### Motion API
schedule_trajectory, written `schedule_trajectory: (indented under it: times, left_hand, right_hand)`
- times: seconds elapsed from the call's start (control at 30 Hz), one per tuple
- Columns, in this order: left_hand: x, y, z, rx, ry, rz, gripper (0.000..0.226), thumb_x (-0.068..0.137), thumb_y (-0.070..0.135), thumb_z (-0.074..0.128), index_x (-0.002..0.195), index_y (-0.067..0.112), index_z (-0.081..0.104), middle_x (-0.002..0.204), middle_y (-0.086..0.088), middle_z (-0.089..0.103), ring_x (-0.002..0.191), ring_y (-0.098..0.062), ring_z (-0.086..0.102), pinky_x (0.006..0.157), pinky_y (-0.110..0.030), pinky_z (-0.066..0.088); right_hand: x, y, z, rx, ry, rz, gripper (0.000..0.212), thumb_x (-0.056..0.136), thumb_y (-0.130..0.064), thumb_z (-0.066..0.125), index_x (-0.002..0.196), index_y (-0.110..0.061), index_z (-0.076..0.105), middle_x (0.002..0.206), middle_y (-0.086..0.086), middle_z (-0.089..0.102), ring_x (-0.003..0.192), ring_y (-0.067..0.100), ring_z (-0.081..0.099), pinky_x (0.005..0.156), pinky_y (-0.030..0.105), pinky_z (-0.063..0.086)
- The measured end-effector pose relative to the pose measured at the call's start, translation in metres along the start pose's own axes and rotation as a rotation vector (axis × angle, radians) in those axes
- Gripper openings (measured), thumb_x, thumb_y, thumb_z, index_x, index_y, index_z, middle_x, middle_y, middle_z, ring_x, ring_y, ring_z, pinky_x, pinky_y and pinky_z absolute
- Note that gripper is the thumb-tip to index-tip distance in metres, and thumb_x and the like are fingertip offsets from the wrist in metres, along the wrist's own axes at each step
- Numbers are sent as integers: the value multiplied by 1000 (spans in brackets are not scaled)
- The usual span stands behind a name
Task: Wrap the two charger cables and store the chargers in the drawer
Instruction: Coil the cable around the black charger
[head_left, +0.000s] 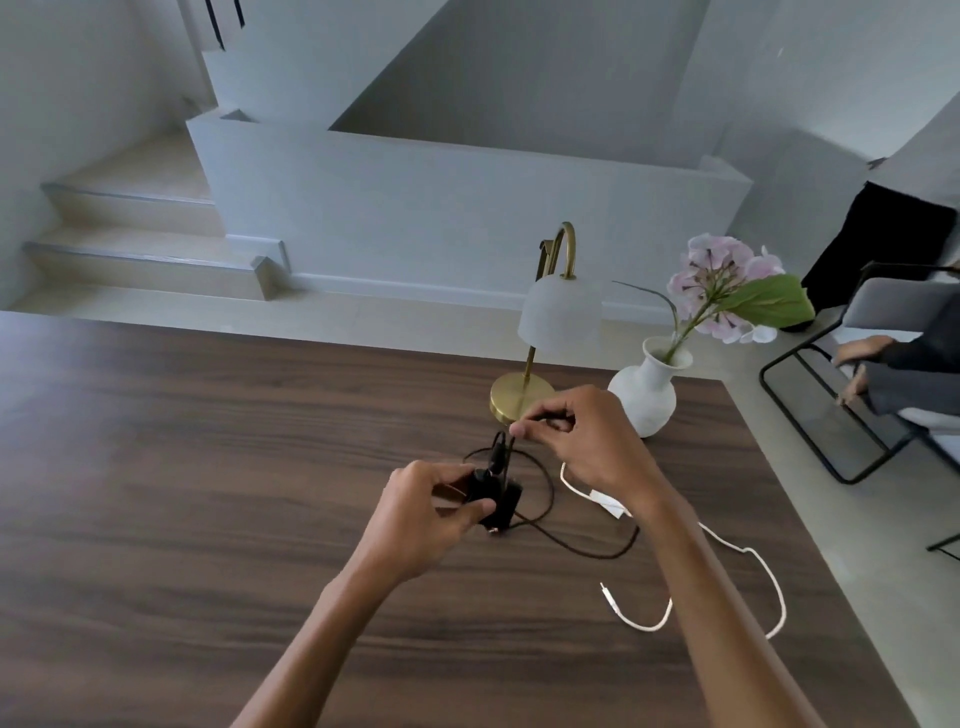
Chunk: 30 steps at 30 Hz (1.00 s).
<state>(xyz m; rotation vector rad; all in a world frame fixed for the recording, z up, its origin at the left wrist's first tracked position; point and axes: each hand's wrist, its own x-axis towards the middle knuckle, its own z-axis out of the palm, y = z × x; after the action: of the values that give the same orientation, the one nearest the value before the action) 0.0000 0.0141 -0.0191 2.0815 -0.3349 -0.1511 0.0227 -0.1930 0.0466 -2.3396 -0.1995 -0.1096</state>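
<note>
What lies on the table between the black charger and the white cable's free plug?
In the head view, a loop of thin black cable on bare dark wooden table.

Dark wood-grain tabletop (208, 493). Toward its far right, brass lamp (540, 358) with frosted white shade, just beside white vase (644, 395) holding pink flower (722, 280). Beyond, pale stairs (130, 239); at right, black-framed chair (852, 364).
</note>
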Motion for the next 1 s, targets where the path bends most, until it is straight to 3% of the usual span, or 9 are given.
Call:
schedule_trajectory:
  times: [0.07,0.13,0.27,0.37,0.53,0.63,0.7,0.87,1.0]
  left_hand:
    - [-4,2,-2,-110,-41,-8,31,84,21,80,114,25,77,101,13,80,95,0,75,93,-30,60]
    - [-7,7,-3,-252,-33,-17,30,85,15,79,115,18,76,103,6,81,95,-8,77,92,-33,61]
    - [-10,14,-8,-519,31,-37,29,86,6,75,115,8,75,103,-6,81,99,-21,78,91,-36,61]
    - [-9,18,-17,-626,148,-80,32,80,15,77,112,12,76,102,-4,82,97,-19,78,86,-27,62]
    - [-8,13,-18,-527,371,-167,27,79,16,83,106,17,78,92,2,82,86,-8,79,75,-17,61]
    - [-11,12,-13,-477,428,-183,30,80,17,83,109,13,78,95,1,82,87,-7,78,78,-21,62]
    - [-12,13,-11,-406,449,-169,32,80,19,83,112,13,77,97,3,81,88,-4,77,81,-22,62]
    - [-19,16,-12,-106,375,-35,33,81,18,82,113,26,75,99,13,79,90,4,74,83,-19,61]
    - [-26,16,-15,-85,237,-30,32,81,20,83,112,25,78,98,14,80,86,7,74,82,-16,60]
  right_hand:
    - [4,9,6,122,64,15,21,76,-42,81,75,-22,79,52,-9,62,50,11,51,58,31,42]
    - [4,18,16,264,101,82,16,76,-38,82,77,-22,81,73,2,78,73,24,72,72,39,54]
    - [-12,28,49,451,38,176,9,88,-16,74,85,-20,81,86,6,81,79,10,71,80,29,54]
    - [-32,31,72,428,40,241,14,93,-18,68,90,-19,82,64,-4,72,62,1,59,64,15,46]
    - [-58,9,79,235,-27,128,18,95,-32,65,88,-25,80,75,6,75,58,5,59,64,28,52]
    - [-63,-6,69,69,-46,86,21,96,-38,61,88,-27,77,72,6,73,61,18,60,64,37,50]
    - [-64,-16,60,16,-67,82,21,95,-38,61,85,-26,76,67,7,69,55,14,52,62,38,47]
    - [-61,-37,31,-88,-78,84,21,92,-39,66,78,-26,76,53,-16,61,52,5,53,54,20,41]
    - [-42,-42,8,-13,-32,40,21,86,-41,73,76,-22,78,41,-8,38,45,9,32,51,25,29]
